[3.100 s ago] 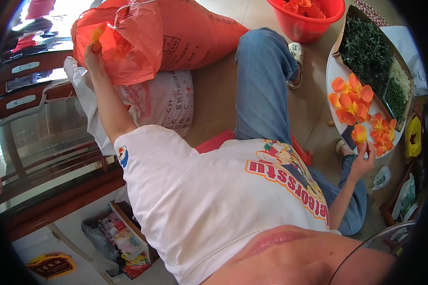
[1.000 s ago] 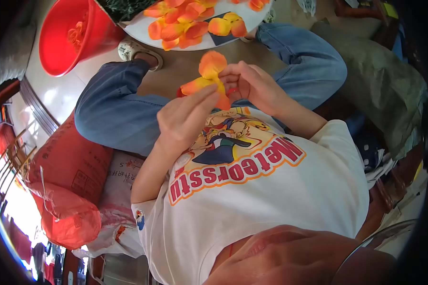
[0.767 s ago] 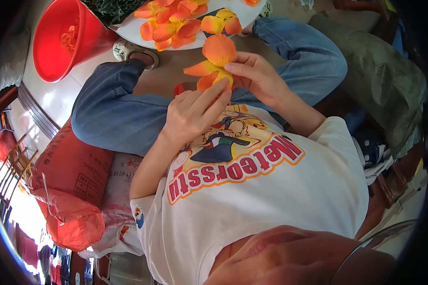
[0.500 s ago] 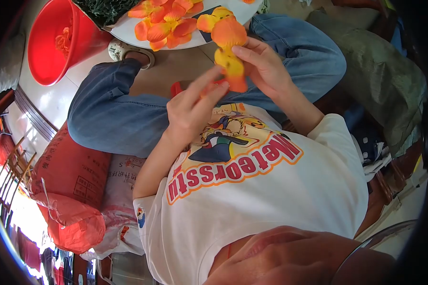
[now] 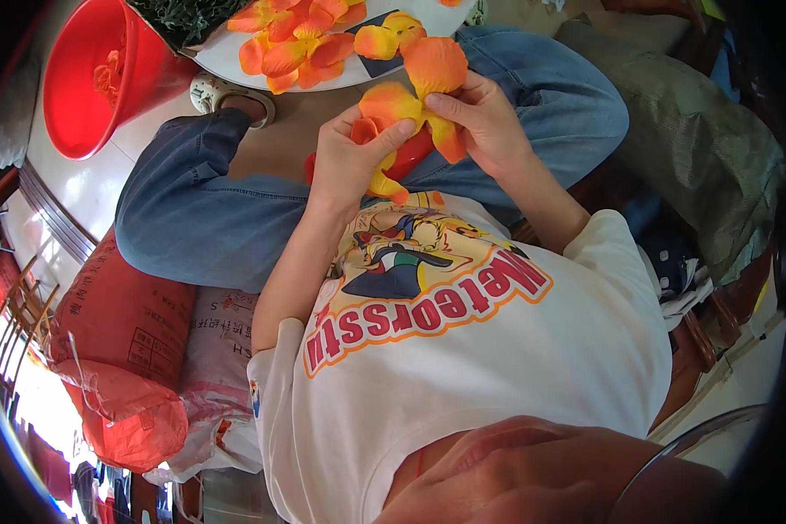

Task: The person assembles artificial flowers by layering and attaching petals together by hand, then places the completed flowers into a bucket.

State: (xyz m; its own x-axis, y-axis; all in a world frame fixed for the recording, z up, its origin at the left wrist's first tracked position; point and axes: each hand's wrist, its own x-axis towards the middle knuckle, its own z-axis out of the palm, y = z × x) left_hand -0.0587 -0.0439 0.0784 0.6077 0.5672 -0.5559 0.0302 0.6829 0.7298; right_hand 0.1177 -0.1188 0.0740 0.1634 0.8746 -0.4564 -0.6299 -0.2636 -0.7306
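Note:
My left hand (image 5: 345, 157) is closed, thumb against fingers, on orange-and-yellow artificial flower petals (image 5: 388, 103); part of that piece hangs below the thumb. Opposite it, my right hand (image 5: 485, 122) pinches another artificial petal piece (image 5: 435, 66), with one orange petal standing up and a smaller one pointing down. The two pieces meet or overlap between my hands, and I cannot tell whether they are joined. Just beyond, more orange petals (image 5: 301, 54) lie heaped on a white round tabletop (image 5: 236, 59), and a yellow-orange piece (image 5: 377, 41) rests on a dark flat pad (image 5: 384, 66).
A red bucket (image 5: 79, 96) with some orange petals inside stands at the upper left. Dark green foliage (image 5: 179, 19) sits by the tabletop. A red object (image 5: 410, 155) is under my hands, between my jeans-clad legs. Red sacks (image 5: 131, 314) lie at left, a grey-green sack (image 5: 681, 131) at right.
My left hand, blurred and apart before, now grips petals beside the right hand. The petals between my hands have spread out, and the right-hand piece has turned.

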